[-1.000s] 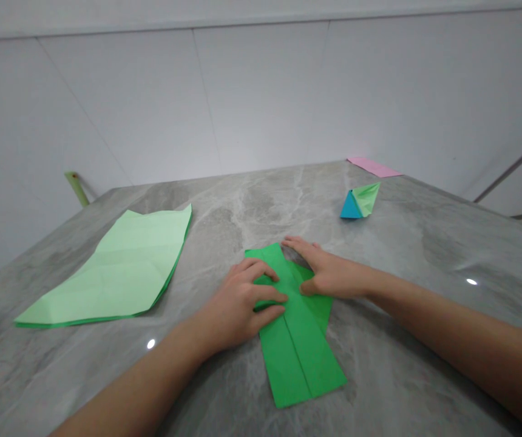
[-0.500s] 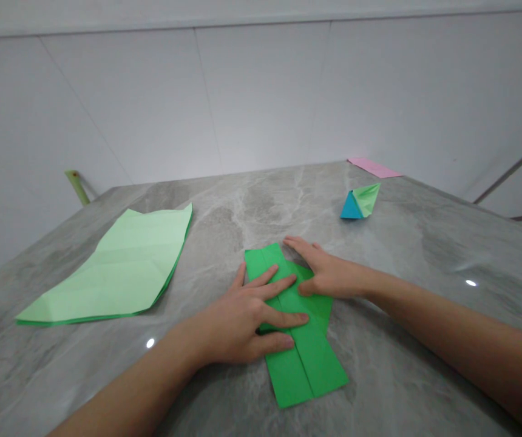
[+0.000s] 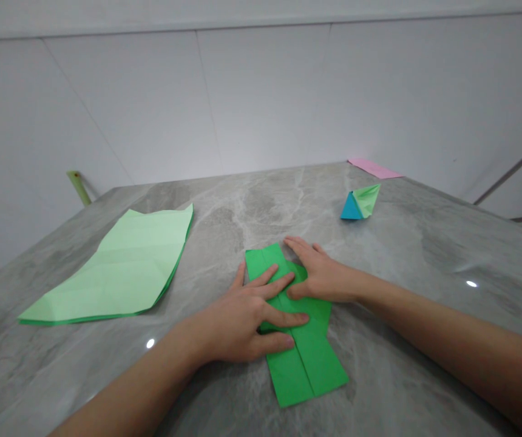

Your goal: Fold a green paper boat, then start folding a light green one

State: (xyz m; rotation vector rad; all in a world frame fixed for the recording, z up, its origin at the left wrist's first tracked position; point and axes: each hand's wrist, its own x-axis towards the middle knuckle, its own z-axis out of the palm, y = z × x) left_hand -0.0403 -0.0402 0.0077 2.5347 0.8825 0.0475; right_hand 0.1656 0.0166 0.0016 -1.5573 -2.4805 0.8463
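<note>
A folded green sheet of paper lies flat on the table in front of me, with a crease or seam down its middle and a flap jutting out at its right side. Spread across its middle and left part, my left hand presses it down with fingers apart. My right hand rests at the upper right of the paper, its thumb on the green surface and its fingers stretched toward the far edge. Part of the paper is hidden under both hands.
To the left lies a larger creased light green sheet with a darker green underside. A small blue and green folded paper piece stands at the far right of the grey marbled table. Behind it is a pink paper by the white wall.
My right hand has slid slightly left, its thumb moving further over the green paper. My left hand and the paper stay in place.
</note>
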